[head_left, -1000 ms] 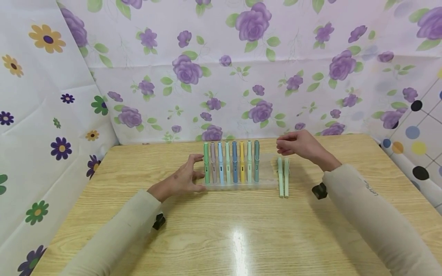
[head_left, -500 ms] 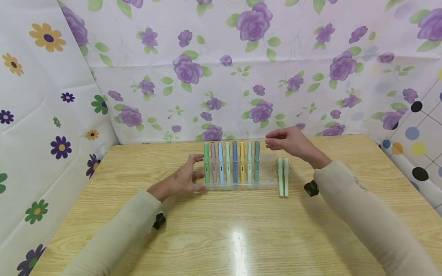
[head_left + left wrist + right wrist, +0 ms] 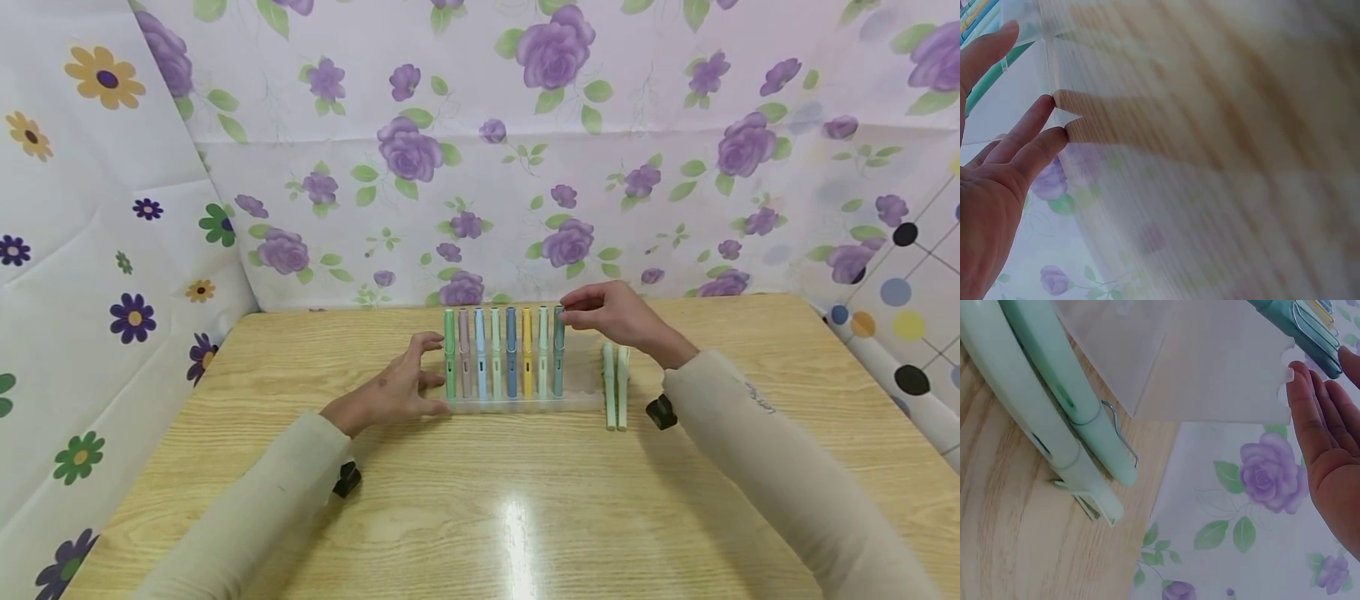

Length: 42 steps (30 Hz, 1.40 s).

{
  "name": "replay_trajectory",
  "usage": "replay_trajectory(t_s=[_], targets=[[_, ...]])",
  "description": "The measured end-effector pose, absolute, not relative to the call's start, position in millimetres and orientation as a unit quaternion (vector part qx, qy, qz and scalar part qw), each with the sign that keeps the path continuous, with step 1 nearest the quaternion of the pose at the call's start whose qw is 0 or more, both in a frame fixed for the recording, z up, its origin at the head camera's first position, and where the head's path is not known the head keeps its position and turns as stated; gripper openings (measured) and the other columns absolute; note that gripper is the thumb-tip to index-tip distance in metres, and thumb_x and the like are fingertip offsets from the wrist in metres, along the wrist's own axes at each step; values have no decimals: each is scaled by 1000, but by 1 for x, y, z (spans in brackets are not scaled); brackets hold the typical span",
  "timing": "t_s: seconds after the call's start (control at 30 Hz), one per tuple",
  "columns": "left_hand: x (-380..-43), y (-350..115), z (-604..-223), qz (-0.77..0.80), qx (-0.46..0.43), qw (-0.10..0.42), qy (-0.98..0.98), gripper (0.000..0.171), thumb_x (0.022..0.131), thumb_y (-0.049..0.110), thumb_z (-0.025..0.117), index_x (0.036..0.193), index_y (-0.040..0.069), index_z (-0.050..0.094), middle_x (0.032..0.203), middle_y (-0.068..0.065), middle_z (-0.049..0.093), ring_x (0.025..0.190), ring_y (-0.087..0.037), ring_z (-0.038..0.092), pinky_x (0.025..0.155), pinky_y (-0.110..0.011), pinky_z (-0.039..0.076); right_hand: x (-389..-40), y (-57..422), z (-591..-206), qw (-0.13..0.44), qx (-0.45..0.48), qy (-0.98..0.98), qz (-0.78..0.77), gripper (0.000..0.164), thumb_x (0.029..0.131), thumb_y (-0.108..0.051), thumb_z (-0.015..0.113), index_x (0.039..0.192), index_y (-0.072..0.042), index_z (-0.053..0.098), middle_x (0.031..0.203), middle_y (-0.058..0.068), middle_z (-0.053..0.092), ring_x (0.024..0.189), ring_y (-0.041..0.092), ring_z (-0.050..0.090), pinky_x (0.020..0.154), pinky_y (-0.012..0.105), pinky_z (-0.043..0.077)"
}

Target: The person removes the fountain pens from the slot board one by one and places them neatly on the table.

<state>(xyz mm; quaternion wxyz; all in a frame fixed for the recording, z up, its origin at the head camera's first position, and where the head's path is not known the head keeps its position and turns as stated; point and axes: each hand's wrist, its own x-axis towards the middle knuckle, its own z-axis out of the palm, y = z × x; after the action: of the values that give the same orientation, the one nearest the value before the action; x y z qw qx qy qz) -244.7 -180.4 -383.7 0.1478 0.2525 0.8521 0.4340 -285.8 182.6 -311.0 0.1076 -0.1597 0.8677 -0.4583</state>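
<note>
Several capped fountain pens stand in a row in a clear pen stand (image 3: 525,407) in the head view, from a green pen (image 3: 449,354) at the left to a dark teal pen (image 3: 558,350) at the right. My left hand (image 3: 393,387) holds the stand's left end, thumb at the front corner and fingers behind. In the left wrist view two fingertips (image 3: 1044,103) meet the tabletop. My right hand (image 3: 618,317) has its thumb and straight fingers around the teal pen's cap end (image 3: 1325,359). Two pale green pens (image 3: 617,387) lie beside the stand's right end.
The wooden table (image 3: 420,508) carries the stand near its back edge, close to a flowered cloth backdrop (image 3: 480,167). Patterned cloth hangs at left and right too. A black wrist camera (image 3: 662,412) sits under the right sleeve, another wrist camera (image 3: 347,479) under the left.
My right hand has moved left, from above the two loose pens to the top of the dark teal pen. The left hand stays at the stand's end.
</note>
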Motion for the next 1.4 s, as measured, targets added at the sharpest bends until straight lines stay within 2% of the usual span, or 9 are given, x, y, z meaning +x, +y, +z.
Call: replay_trajectory(t_s=[0.2,0.47,0.7,1.23,1.4], targets=[[-246,-179,-384,443,259,148,846,96,84,6,81,148,16,10,159,-19,17,125,-38,56,94,-45,53,-287,180,-313,117,-160,860,-471,41,97,-20,69,130,3,61,109,16,69,96,24,70,93,50,53],[-247,-178,-384,441,261,147,846,95,84,6,81,147,16,10,159,-18,17,125,-38,56,96,-45,52,-288,183,-310,113,-155,858,-476,38,98,-21,68,128,1,62,109,16,68,94,24,70,92,48,54],[-247,-178,-384,440,259,147,847,94,85,8,81,147,16,10,159,-19,17,126,-38,56,96,-46,52,-286,189,-297,99,-154,851,-492,40,98,-22,68,128,3,61,111,18,67,91,18,70,86,34,57],[-245,-179,-382,427,260,134,856,96,84,8,82,148,15,11,158,-20,20,123,-36,58,95,-45,52,-285,214,-291,115,-133,863,-473,45,99,-27,67,132,3,58,112,18,66,95,20,71,88,38,56],[-245,-180,-383,433,261,136,852,95,84,9,82,148,15,11,158,-21,19,123,-37,58,96,-47,51,-284,221,-294,110,-142,858,-481,43,99,-24,67,129,6,58,109,20,66,92,17,71,85,33,58]])
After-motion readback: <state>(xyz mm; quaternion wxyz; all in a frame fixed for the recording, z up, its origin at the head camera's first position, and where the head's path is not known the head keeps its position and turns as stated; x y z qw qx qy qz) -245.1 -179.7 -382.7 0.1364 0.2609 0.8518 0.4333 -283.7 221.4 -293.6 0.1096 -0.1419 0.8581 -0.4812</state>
